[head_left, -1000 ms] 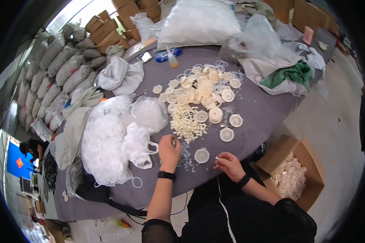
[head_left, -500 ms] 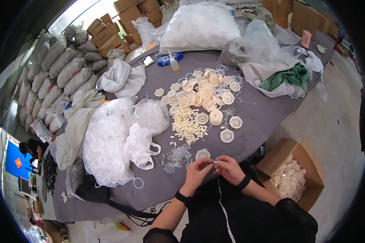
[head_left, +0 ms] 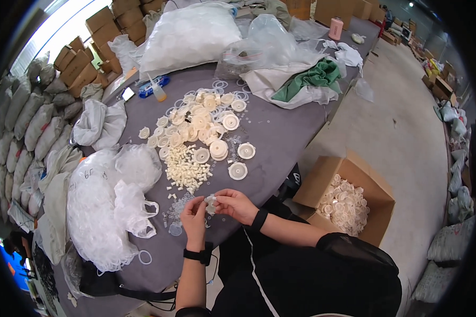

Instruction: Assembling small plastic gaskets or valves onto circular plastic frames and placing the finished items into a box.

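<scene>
In front of me, above the near table edge, a whitish round plastic part [head_left: 210, 205] shows tilted between my hands, partly covered by fingers. My right hand [head_left: 239, 206] pinches it from the right. Thumb and fingers of my left hand [head_left: 194, 214] come together at its left side; whatever they hold is too small to make out. Small clear rings [head_left: 181, 207] lie just beyond my left hand. Farther off are a heap of small cream plastic pieces [head_left: 186, 171] and a pile of cream round parts [head_left: 198, 121]. Two lone round parts, one a flanged disc [head_left: 238, 170], lie to the right.
Bags of clear rings [head_left: 98, 211] fill the table's left side. A large white bag [head_left: 190, 39], a dropper bottle [head_left: 157, 91] and a green cloth [head_left: 312, 79] are at the back. An open carton [head_left: 349, 203] of round parts stands on the floor to the right.
The view has swung, so the scene sits farther left. My hands have moved apart from a shared pinch, and the round part that lay beyond them is now between them.
</scene>
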The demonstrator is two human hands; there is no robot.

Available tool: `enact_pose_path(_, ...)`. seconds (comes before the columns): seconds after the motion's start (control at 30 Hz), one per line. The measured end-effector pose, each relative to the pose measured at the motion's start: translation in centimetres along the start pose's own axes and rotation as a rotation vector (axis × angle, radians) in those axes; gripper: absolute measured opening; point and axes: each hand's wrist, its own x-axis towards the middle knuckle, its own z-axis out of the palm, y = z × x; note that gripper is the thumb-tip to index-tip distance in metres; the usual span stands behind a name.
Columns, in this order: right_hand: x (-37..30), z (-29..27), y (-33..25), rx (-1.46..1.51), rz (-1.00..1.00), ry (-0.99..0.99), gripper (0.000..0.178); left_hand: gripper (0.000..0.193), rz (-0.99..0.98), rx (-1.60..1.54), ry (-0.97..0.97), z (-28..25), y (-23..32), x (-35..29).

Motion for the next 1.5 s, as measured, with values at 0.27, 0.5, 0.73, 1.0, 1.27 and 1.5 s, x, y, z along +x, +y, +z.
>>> enact_pose_path(0.27,-0.6,0.3,-0.4,-0.023,0.081,-0.074,0.016,0.013,-0.056,-0.263,-0.068,1.0,1.0,-0.9)
enact_pose_path(0.5,-1.3,0.5,-0.7,-0.117,0.101,-0.098,0.018,0.015,-0.022,-0.125,-0.097,0.8,0.8,-1.4)
enact_pose_path(0.73,-1.5,-1.2,-1.0,-0.175,0.028,-0.043,0.019,0.019,0.006,-0.039,-0.15,2.0,1.9,-1.2)
enact_pose_path(1.0,-1.6,-3.4,-3.2,0.012,-0.107,0.003,0.02,0.033,0.367,0.728,-0.367,4.6,4.2,5.8)
enact_pose_path(1.27,-1.4,-5.8,-3.0,0.101,-0.121,0.006,0.017,0.044,0.729,1.088,-0.25,9.2,1.8,12.5)
enact_pose_path(1.5,-0.9,-6.1,-3.1,0.131,-0.122,-0.021,0.015,0.04,0.667,1.173,-0.206,8.6,1.5,12.4)
